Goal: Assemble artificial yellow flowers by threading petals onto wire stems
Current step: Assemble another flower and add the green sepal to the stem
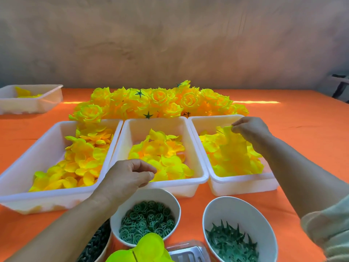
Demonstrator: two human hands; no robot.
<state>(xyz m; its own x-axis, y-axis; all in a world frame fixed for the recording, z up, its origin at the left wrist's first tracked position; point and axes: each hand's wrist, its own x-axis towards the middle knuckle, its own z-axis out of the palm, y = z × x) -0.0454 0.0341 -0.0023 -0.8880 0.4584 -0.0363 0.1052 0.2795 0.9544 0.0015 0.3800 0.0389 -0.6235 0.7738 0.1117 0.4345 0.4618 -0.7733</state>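
Right hand [249, 129] pinching petal strip [233, 148] over right tray [243, 183], left hand [128, 178] loosely curled, empty

You face a bare wall [170, 40], mottled grey and tan like rough plaster, filling the upper half of your view. Below it stretches a desk [302, 114] covered in bright orange cloth. A thin strip of sunlight [256, 102] crosses its far edge. A dark object, too blurred to identify, sits at far right [340, 87].

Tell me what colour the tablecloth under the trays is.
Orange; the tablecloth shows plainly in the head view, around the white trays.
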